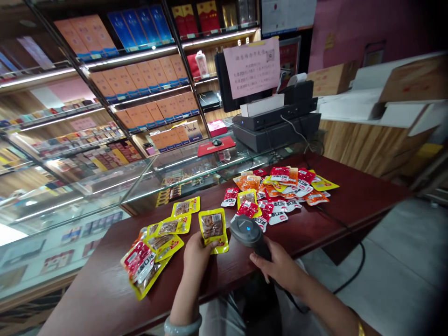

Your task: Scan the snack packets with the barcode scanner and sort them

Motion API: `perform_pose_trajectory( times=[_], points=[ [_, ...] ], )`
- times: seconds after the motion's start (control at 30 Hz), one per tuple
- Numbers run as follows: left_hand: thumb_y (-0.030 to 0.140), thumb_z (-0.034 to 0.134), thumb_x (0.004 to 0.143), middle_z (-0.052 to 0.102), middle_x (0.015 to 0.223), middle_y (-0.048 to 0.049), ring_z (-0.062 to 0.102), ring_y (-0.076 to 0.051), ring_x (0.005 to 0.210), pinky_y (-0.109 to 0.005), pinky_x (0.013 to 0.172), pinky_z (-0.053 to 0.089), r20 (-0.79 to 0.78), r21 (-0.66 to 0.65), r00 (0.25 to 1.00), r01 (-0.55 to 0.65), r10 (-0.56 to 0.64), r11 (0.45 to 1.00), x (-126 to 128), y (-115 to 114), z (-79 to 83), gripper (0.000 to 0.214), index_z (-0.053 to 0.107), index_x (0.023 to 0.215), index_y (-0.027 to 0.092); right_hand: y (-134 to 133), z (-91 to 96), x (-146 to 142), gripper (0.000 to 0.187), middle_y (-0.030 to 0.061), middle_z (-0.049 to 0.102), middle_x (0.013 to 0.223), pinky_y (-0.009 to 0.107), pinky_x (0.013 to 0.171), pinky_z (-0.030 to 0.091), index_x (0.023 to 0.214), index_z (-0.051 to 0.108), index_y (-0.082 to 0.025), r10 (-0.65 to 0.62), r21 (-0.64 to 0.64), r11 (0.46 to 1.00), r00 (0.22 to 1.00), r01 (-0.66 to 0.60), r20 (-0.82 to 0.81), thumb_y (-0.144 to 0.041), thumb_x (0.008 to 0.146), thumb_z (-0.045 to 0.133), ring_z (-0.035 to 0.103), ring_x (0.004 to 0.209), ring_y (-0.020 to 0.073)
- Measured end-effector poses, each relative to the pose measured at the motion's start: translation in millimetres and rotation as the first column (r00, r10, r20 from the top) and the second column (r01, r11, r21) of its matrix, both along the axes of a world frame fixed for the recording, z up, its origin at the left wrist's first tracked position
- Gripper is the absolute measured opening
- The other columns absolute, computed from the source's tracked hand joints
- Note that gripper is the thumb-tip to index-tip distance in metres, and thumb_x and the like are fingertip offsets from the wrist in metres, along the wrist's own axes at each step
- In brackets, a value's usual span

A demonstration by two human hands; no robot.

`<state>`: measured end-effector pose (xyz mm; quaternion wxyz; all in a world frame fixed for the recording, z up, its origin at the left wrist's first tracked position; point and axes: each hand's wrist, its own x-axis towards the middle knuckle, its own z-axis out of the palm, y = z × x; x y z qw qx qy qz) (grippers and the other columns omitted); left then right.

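Note:
My left hand (198, 252) grips the lower edge of a yellow snack packet (213, 225), whose clear window shows brown food and a barcode near its top. In my right hand (280, 263) is a dark grey barcode scanner (249, 232), its head tilted toward that packet, a small blue light on top. Left of my left hand lies a loose pile of yellow packets (164, 245) with a red-and-white packet (139, 261) on it. Beyond the scanner spreads a larger heap of red, orange and yellow packets (280, 186).
The packets lie on a dark red wooden table (94, 280). Behind it stand a glass display counter (140, 186), a red mouse pad (216, 146) and a black cash register (276, 128). A black cable (362, 256) hangs off the right side. Stocked shelves (140, 74) line the back.

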<state>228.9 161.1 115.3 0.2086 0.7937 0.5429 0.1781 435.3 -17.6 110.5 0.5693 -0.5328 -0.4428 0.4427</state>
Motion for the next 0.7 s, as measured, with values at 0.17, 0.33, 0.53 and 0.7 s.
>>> perform_pose_trajectory(
  times=[0.17, 0.33, 0.53, 0.7],
  points=[
    [0.029, 0.077, 0.075, 0.08, 0.099, -0.0073, 0.074, -0.029, 0.098, -0.036, 0.083, 0.055, 0.078, 0.061, 0.997, -0.008, 0.004, 0.998, -2.4, -2.1, -3.6, 0.026, 0.076, 0.099, 0.02, 0.3, 8.6, -1.8, 0.033, -0.0046, 0.055, 0.074, 0.021, 0.042, 0.044, 0.111, 0.062, -0.021, 0.017, 0.006, 1.0, 1.0, -0.018, 0.018, -0.045, 0.091, 0.072, 0.048, 0.047, 0.0097],
    [0.028, 0.075, 0.076, 0.081, 0.099, -0.007, 0.074, -0.028, 0.097, -0.036, 0.084, 0.055, 0.102, 0.044, 0.995, -0.024, 0.02, 0.999, 0.0, -6.5, -0.1, 0.024, 0.075, 0.099, 0.021, 3.7, 10.8, -5.5, 0.03, -0.0037, 0.056, 0.076, 0.021, 0.043, 0.044, 0.107, 0.062, -0.021, 0.032, 0.018, 0.999, 0.999, -0.033, 0.027, -0.045, 0.092, 0.07, 0.049, 0.047, 0.0094],
    [0.029, 0.076, 0.078, 0.081, 0.097, -0.0069, 0.075, -0.027, 0.094, -0.034, 0.081, 0.054, 0.129, -0.027, 0.99, -0.052, 0.055, 0.998, -4.2, -7.9, -3.0, 0.022, 0.074, 0.098, 0.021, 5.5, 12.4, -8.1, 0.033, -0.0073, 0.05, 0.069, 0.021, 0.042, 0.042, 0.103, 0.059, -0.02, 0.083, 0.0, 0.997, 0.997, -0.083, -0.002, -0.05, 0.091, 0.069, 0.045, 0.044, 0.0086],
    [0.032, 0.077, 0.08, 0.082, 0.102, -0.0053, 0.076, -0.028, 0.098, -0.036, 0.081, 0.058, 0.245, -0.117, 0.967, -0.038, 0.066, 0.992, 10.3, 4.0, -9.6, 0.029, 0.072, 0.108, 0.025, 3.7, 16.0, -5.7, 0.032, -0.0056, 0.055, 0.072, 0.022, 0.046, 0.043, 0.103, 0.059, -0.022, 0.055, 0.01, 0.998, 0.998, -0.055, 0.004, -0.049, 0.09, 0.07, 0.047, 0.048, 0.0098]
  ],
)
